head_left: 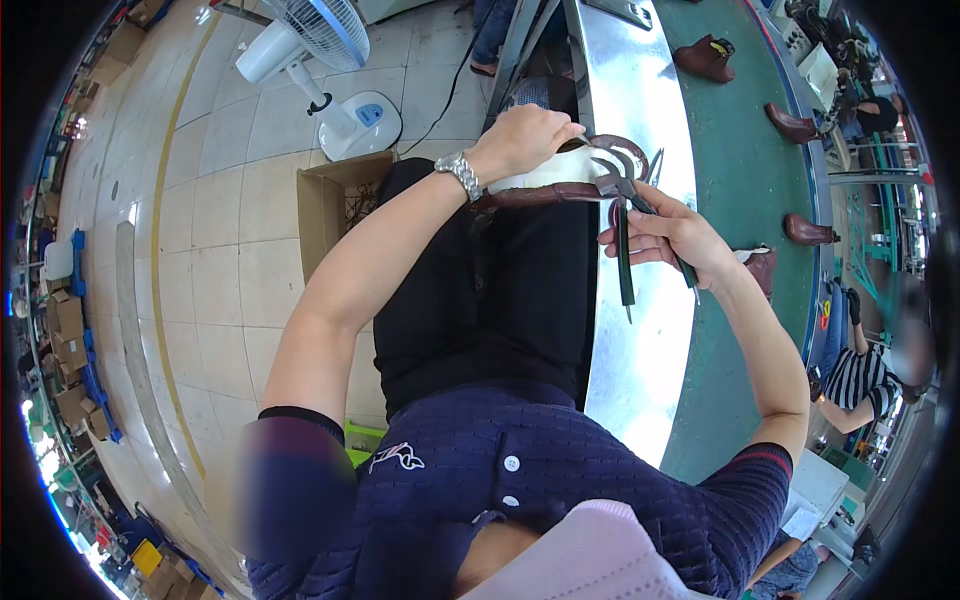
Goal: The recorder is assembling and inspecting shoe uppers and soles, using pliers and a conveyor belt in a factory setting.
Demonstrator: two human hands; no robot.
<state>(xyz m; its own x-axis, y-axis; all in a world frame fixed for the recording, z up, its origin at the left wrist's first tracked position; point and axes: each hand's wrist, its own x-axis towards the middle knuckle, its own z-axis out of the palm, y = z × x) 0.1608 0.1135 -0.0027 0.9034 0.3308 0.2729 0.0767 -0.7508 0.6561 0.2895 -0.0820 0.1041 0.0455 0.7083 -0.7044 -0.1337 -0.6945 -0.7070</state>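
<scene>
Shoe workshop, brown shoes (706, 60) on a long green surface (735, 165), stacked cardboard boxes (67, 318)

Glare whitens the metal bench (645, 375); fisheye edges bend.

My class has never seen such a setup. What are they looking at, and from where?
There is no machine here, just a person's two bare hands. A wide camera on the person's head looks down; its lens bends straight edges. The right hand holds pliers, their head at one end of a brown-and-white shoe over the lap. The left hand is at the shoe's far edge; whether it pinches anything is unclear. A phone lies on the steel bench; more brown shoes are on the green surface to its right.
</scene>
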